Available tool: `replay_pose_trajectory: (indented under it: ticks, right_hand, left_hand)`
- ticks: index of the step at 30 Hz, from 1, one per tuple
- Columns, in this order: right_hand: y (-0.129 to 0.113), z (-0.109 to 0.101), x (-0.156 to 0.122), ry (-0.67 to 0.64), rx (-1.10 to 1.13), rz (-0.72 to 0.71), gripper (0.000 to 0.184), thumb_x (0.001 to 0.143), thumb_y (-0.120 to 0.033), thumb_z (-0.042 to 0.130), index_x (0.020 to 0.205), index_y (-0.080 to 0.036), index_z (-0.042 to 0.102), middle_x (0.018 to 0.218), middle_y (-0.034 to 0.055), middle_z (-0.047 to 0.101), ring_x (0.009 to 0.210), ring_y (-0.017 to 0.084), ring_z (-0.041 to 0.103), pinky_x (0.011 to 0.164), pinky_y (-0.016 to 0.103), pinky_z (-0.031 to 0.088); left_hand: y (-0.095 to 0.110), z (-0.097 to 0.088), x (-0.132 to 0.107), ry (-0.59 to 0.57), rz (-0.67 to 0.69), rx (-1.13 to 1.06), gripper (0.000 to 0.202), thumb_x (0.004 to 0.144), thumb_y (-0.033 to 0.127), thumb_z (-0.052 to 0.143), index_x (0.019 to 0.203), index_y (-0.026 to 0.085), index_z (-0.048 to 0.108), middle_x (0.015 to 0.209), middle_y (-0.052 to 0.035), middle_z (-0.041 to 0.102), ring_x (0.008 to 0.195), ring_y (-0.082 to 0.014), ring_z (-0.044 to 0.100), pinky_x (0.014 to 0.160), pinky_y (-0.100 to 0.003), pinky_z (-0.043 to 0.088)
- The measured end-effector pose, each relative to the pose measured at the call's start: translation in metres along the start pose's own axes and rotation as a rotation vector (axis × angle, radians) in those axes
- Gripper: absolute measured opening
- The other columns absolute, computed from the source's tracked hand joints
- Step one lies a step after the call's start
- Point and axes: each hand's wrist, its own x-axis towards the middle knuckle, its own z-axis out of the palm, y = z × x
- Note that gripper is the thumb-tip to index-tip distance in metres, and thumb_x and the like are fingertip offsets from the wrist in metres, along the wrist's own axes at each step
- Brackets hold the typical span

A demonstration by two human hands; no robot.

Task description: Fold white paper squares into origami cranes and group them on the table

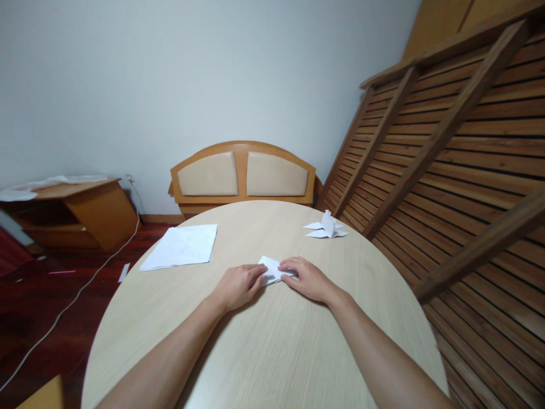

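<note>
Round pale wood-grain bench (276, 346), person seated at it with both bare forearms stretched forward. Left hand (240, 287) and right hand (309, 279) meet at mid-bench, palms down, on a small folded white paper (271, 270). The paper lies flat on the bench between the two hands. The fingertips of each hand rest on top of it, from either side. Neither hand is clenched and neither wraps the paper; the fingers are loosely bent and pressing down. The thumbs are hidden under the hands, so possibly an edge is pinched, cannot tell. Beyond the left hand and out to its side, well apart, a stack of white sheets (181, 247) lies flat, showing faint crease lines. Beyond the right hand, near the far rim of the bench, stands a finished white paper figure (327, 226) with pointed flaps spread out. Past the bench, straight ahead of the hands, a wooden headboard (242, 176) with two padded panels leans against the wall. Out past the right hand, a slatted wooden frame (447, 170) leans up. Far out past the left hand, a low wooden cabinet (93, 210), and a white cable (63, 309) trailing over the dark floor.
</note>
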Motion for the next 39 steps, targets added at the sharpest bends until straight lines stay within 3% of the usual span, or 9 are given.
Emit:
replay_pose_trajectory:
  ticks: [9,17,22,28,34,39]
  right_hand:
    - [-0.002,0.001,0.001,0.02,-0.017,0.01,0.022,0.088,-0.031,0.066,0.108,-0.022,0.071,0.111,0.0079,0.071,0.106,0.023,0.063,0.096,0.038,0.047]
    - [-0.01,0.001,0.002,0.037,-0.073,0.033,0.016,0.092,-0.031,0.061,0.101,-0.023,0.072,0.103,0.0048,0.073,0.098,0.02,0.064,0.088,0.033,0.047]
    - [-0.015,0.001,0.003,0.029,-0.125,0.064,0.017,0.093,-0.033,0.059,0.099,-0.024,0.072,0.098,0.004,0.074,0.094,0.02,0.066,0.083,0.032,0.048]
    - [-0.02,0.006,0.004,0.039,-0.159,0.014,0.02,0.089,-0.034,0.064,0.105,-0.023,0.07,0.108,0.0052,0.071,0.102,0.021,0.064,0.091,0.034,0.049]
    - [-0.02,0.016,0.007,0.124,-0.104,0.034,0.034,0.086,-0.02,0.063,0.12,-0.023,0.064,0.124,0.0075,0.064,0.112,0.022,0.062,0.098,0.037,0.048]
    - [-0.019,0.016,0.009,0.193,-0.016,0.009,0.041,0.081,-0.008,0.057,0.118,-0.023,0.065,0.124,0.0077,0.063,0.115,0.021,0.06,0.102,0.037,0.046]
  left_hand:
    - [0.0,0.001,0.001,0.039,0.047,0.0,0.029,0.099,0.028,0.042,0.12,0.025,0.062,0.116,-0.0049,0.072,0.104,-0.0206,0.069,0.09,-0.031,0.052]
    - [0.004,0.001,0.002,0.053,-0.021,0.018,0.028,0.093,0.031,0.054,0.119,0.025,0.061,0.121,-0.005,0.07,0.104,-0.0232,0.069,0.086,-0.033,0.054]
    - [0.005,0.004,0.005,0.049,-0.054,0.061,0.026,0.091,0.021,0.054,0.115,0.027,0.062,0.117,-0.0026,0.071,0.099,-0.0213,0.07,0.08,-0.03,0.055]
    - [0.002,0.008,0.006,0.058,-0.057,0.115,0.031,0.092,0.015,0.052,0.118,0.026,0.064,0.126,-0.0017,0.068,0.106,-0.022,0.069,0.085,-0.031,0.056]
    - [-0.002,0.01,0.008,0.218,0.013,0.152,0.04,0.093,0.011,0.05,0.129,0.024,0.061,0.131,-0.0074,0.064,0.114,-0.0229,0.063,0.096,-0.036,0.053]
    - [0.001,0.007,0.009,0.329,-0.037,0.22,0.043,0.09,0.01,0.052,0.129,0.025,0.061,0.113,-0.0097,0.065,0.093,-0.0228,0.062,0.079,-0.038,0.055]
